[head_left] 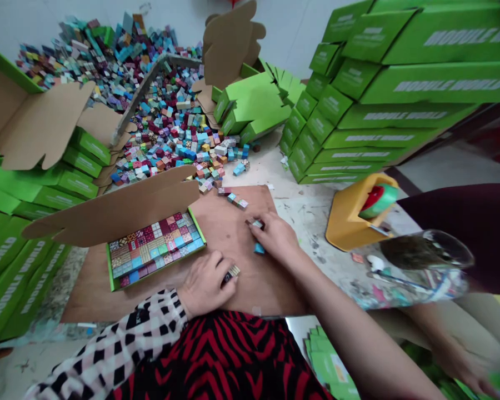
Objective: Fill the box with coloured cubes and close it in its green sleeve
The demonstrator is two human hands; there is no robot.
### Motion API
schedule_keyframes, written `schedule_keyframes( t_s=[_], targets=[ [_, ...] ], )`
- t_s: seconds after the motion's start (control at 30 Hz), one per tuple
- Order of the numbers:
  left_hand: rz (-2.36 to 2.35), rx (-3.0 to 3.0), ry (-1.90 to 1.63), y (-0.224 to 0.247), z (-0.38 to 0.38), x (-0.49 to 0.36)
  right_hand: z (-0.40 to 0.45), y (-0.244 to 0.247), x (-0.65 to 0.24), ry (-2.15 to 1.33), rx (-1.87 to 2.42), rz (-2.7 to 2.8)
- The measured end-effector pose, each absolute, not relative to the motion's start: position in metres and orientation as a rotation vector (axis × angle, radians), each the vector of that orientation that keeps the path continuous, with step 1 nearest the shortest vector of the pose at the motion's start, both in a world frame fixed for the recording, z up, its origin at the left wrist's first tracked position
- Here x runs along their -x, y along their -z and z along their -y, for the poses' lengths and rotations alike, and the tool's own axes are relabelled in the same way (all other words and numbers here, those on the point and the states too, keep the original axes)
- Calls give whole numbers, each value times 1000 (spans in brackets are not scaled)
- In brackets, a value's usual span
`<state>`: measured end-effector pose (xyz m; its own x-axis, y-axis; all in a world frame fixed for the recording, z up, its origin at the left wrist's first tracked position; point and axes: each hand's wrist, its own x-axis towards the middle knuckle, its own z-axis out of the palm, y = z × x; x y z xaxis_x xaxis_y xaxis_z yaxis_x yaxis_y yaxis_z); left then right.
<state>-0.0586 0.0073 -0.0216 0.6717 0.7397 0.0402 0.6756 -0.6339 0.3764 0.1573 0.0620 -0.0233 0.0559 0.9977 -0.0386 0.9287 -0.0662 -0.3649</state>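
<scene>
On the brown board, my left hand [208, 282] is closed around a small patterned block [234, 271], part of which shows between thumb and fingers. My right hand [277, 236] pinches small blocks against the board, mostly covered by the fingers. A blue block [259, 248] peeks out under that hand. To the left, an open green box [156, 272] with its brown lid flap raised holds rows of colourful patterned cubes. A short line of small blocks [237, 201] lies just beyond my right hand.
A large heap of mixed blocks [166, 130] covers the back of the table. Green boxes stand stacked at right [358, 122] and left [16, 250]. A yellow tape dispenser [341, 216] and a tilted jar [425, 249] sit at right. Another person's arm [454, 344] shows at lower right.
</scene>
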Motion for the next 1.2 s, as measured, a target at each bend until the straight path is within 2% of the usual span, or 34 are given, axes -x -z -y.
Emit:
schedule_keyframes(
  t_s=[0.2,0.4,0.57,0.77,0.97,1.1,1.2],
  targets=[
    [-1042,-2541,-267,26,-8,60,-89,28,-156,-378,2116,1919],
    [-1030,-2548,-281,28,-10,59,-103,23,-149,-158,2142,2065],
    [-1032,-2557,-354,28,-10,61,-114,18,-136,-232,2085,2181],
    [-1041,-2564,-496,32,-9,63,-76,16,-119,-379,1949,2302],
    [-973,-2654,-748,22,-8,68,-68,-4,-138,-594,1855,2154],
    [-1014,-2700,-959,6,-10,80,-68,-17,-144,-551,1832,2364],
    [-1127,-2757,-910,-6,-21,85,-57,-14,-134,-369,1913,2500]
  ],
)
